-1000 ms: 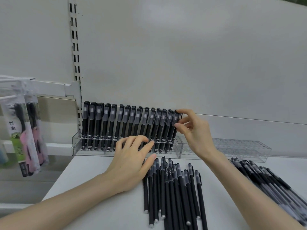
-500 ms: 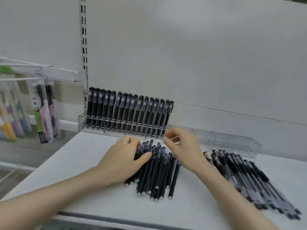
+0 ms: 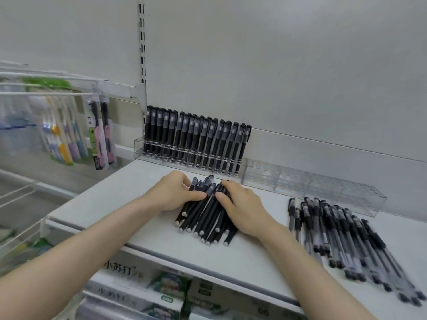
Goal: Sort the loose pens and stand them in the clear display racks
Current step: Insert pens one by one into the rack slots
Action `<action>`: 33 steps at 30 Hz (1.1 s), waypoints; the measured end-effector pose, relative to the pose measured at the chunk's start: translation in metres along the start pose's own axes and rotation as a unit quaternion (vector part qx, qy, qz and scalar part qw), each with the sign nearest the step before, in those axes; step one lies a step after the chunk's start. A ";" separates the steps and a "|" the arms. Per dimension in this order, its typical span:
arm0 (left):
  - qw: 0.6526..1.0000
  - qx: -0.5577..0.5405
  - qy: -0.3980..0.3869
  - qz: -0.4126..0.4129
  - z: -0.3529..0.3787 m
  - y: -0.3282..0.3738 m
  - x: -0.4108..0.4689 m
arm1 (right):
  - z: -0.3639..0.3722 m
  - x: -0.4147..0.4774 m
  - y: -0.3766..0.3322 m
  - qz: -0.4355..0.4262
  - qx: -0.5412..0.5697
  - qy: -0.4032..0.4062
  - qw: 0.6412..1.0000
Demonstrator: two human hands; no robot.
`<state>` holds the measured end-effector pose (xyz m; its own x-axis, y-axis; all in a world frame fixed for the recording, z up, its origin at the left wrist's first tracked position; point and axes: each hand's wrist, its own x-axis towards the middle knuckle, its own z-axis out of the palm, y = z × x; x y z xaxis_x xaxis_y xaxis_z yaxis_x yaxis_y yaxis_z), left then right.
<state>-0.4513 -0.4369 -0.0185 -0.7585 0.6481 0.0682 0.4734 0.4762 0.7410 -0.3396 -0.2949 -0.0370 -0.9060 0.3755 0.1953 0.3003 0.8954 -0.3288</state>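
Starting at the far left of the frame, the hanging toothbrush packs point(image 3: 99, 135) are blurred, and the characters on the black-and-pink one are too small to read. The only writing I can actually make out is 小苏打 on a box point(image 3: 120, 271) under the shelf point(image 3: 111, 199), lower left. The boxes next to it are mush.

Moving right, the left hand point(image 3: 174, 192) has its fingers curled round the left edge of the loose black pens point(image 3: 205, 218), thumb laid across them. The right hand point(image 3: 242, 209) clamps the other side with curled fingers, so both are gripping the same bundle. It lies on the shelf mid-frame, just in front of the racks, and the hands cover most of the cap ends.

Behind them the filled rack point(image 3: 138, 148) holds a row of racked pens point(image 3: 196, 142) standing upright, any print on them unreadable. Butted against its right end is the empty rack point(image 3: 323, 190). Far right, a pile of clear-barrelled pens point(image 3: 342, 236) lies fanned on the shelf, smeared toward the lower right corner.
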 end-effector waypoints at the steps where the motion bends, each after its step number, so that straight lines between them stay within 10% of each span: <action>1: 1.000 -0.007 -0.004 0.002 -0.001 0.000 0.001 | 0.001 0.000 0.000 0.001 0.002 0.000 1.000; 16: 0.991 -0.126 -0.045 0.031 -0.011 -0.002 -0.006 | -0.013 -0.009 -0.008 0.002 0.076 0.045 0.996; 23: 0.944 -0.258 -0.127 0.163 -0.020 0.021 -0.013 | -0.041 -0.001 -0.040 -0.044 0.409 0.133 0.902; 33: 0.952 -0.194 -0.110 0.210 -0.024 0.016 0.057 | -0.064 0.046 -0.040 0.011 0.424 0.311 0.850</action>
<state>-0.4976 -0.4063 0.0136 -0.4067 0.8616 0.3037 0.4811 -0.0806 0.8730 -0.3745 -0.2978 0.0441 -0.4900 0.6799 0.5455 -0.2482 0.4911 -0.8350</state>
